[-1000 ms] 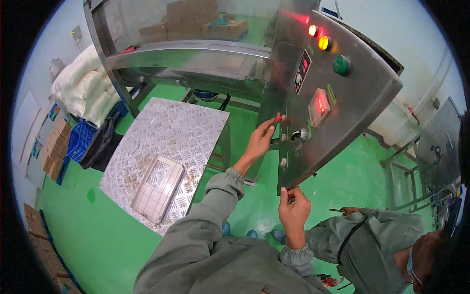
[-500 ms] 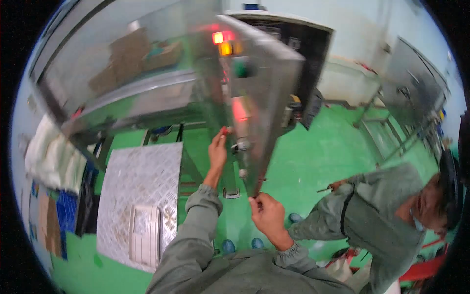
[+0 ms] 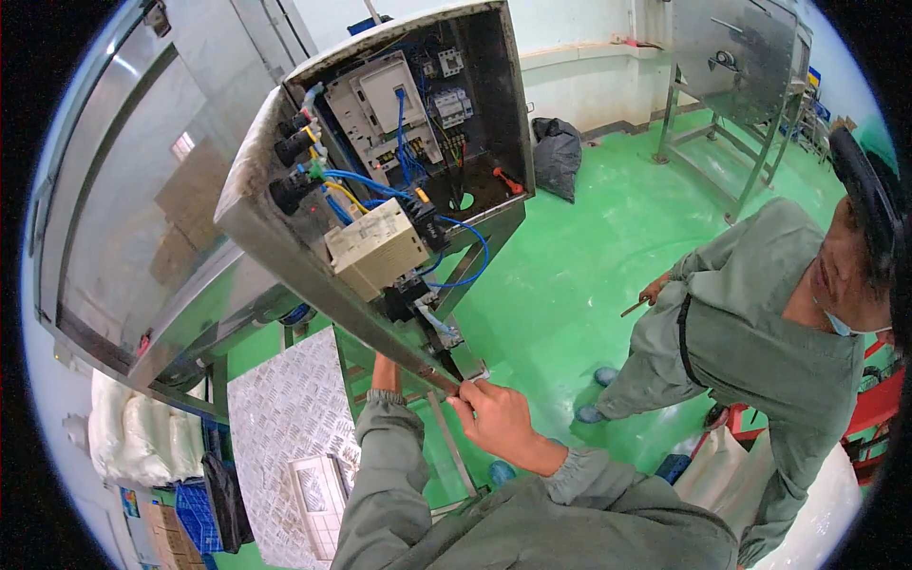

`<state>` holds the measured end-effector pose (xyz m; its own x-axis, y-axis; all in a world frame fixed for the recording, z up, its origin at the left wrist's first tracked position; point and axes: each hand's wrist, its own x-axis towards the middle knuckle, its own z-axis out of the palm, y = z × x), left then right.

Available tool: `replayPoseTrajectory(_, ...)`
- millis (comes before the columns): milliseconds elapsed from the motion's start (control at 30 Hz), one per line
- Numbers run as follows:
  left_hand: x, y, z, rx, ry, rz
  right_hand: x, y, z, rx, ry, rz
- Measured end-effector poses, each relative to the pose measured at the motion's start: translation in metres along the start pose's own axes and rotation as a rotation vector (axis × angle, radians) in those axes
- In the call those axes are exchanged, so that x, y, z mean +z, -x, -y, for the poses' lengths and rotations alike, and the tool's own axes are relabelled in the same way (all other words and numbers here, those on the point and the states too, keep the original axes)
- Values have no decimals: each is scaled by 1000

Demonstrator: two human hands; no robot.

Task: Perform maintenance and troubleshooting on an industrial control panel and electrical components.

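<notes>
Brown boxes (image 3: 195,204) behind the clear cover; white sacks (image 3: 128,437) low at left. Right hand (image 3: 494,418) pinching the open control box (image 3: 399,180) edge; left hand (image 3: 385,366) hidden behind it, grip unclear. Crouching co-worker (image 3: 760,332) close at right.

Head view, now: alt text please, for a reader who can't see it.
A person's right hand grips the lower edge of an open steel control-box door, showing blue wiring and a beige module inside; the left hand is hidden behind the door. A co-worker in grey-green overalls stands to the right on the green floor.
</notes>
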<state>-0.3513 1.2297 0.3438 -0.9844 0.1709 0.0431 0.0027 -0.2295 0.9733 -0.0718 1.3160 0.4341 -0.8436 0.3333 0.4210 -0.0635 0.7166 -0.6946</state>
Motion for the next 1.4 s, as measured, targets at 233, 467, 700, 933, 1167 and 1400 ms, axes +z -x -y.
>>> replayPoseTrajectory(233, -25, 24, -30, -52, 66, -88, 8, 2, 3, -72, -38, 21)
replayPoseTrajectory(467, -55, 119, -44, 168, -421, -141, -12, 4, -5, -100, -207, 321)
replayPoseTrajectory(700, -43, 226, -56, 431, -520, -255, -20, 5, -46, -138, -278, 388)
replayPoseTrajectory(933, 28, 255, -78, 860, -855, -215, -75, -25, -38, 24, -266, 290)
replayPoseTrajectory(1167, 39, 239, -67, 767, -999, -334, -119, -53, -20, 25, -398, -114)
replayPoseTrajectory(1400, 87, 235, -76, 800, -935, -371, -143, -102, -57, 73, -430, -407)
